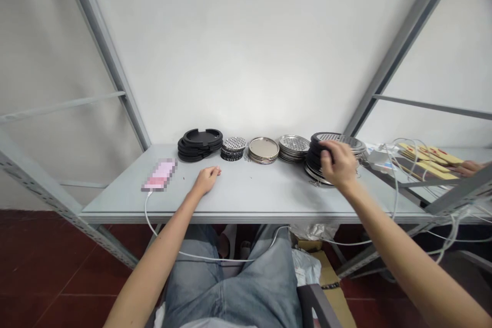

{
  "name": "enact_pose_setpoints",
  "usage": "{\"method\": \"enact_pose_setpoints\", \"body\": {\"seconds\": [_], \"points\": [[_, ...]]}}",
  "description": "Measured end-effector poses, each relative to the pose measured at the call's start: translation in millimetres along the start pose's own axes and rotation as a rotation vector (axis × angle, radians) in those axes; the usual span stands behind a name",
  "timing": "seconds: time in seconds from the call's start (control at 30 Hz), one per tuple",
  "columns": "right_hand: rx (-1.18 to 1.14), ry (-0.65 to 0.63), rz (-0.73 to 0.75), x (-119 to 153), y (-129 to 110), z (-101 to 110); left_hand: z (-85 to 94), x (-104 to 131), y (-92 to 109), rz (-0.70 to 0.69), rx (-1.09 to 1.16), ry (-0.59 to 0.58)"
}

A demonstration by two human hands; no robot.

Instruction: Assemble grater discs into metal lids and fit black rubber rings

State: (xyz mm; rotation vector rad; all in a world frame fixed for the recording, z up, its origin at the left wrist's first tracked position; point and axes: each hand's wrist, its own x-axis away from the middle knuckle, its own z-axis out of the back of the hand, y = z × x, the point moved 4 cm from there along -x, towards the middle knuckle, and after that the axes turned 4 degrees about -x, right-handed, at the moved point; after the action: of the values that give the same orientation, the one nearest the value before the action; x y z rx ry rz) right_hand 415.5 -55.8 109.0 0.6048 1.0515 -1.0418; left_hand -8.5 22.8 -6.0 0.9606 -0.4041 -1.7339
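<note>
My left hand (206,180) rests on the grey tabletop with its fingers curled in and nothing showing in them. My right hand (340,165) is at the front of a stack of black round frames (315,156) at the right. Its fingers are bent with the thumb below them, and what they hold, if anything, is hidden. A perforated metal disc (338,138) lies on top of that stack. Between my hands stand a stack of plain metal discs (263,148), a stack of perforated metal plates (294,144) and a stack of small perforated discs (234,144).
Black notched rings (202,139) are piled at the back left. A phone (160,174) with a white cable (146,210) lies at the left. Small metal hooks (247,158) lie mid-table. At far right, another person's hand (468,167) is beside yellow-and-dark pieces (426,166). Shelf posts (403,56) flank the table.
</note>
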Motion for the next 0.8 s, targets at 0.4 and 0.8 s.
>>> {"method": "enact_pose_setpoints", "body": {"seconds": [0.4, 0.8], "points": [[-0.395, -0.621, -0.042, 42, -112, -177, 1.1, 1, 10, -0.099, -0.157, -0.031], [-0.427, -0.486, -0.130, 48, -104, -179, 0.7, 2, 10, -0.068, -0.153, -0.040]]}}
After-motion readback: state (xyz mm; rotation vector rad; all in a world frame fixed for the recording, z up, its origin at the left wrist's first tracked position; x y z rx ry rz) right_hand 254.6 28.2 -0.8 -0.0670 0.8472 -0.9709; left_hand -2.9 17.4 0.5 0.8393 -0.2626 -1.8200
